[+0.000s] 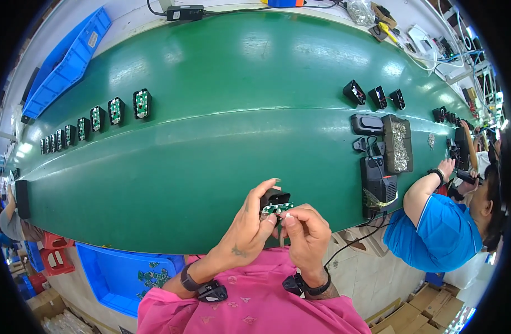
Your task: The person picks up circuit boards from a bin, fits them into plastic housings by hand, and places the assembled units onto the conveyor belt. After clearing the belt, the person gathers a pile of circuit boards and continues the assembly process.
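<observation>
My left hand (247, 227) is closed around a black plastic housing (275, 196) near the front edge of the green table (205, 161). A green circuit board (275, 208) with white parts sits at the housing's near side. My left thumb presses by the board's lower edge. Close against it, the fingers of my right hand (307, 235) pinch a small white piece (288, 216), perhaps a connector; its exact kind is too small to tell. Fingers cover much of the board and whatever lies beneath it.
Black housings with boards (142, 104) stand in a row at left, near a blue crate (66, 67). Toward the right are open black housings (354, 93), a tray of small metal parts (386, 145) and a black charger-like device (372, 177). A co-worker (433, 228) sits at right; a blue bin (108, 267) stands below.
</observation>
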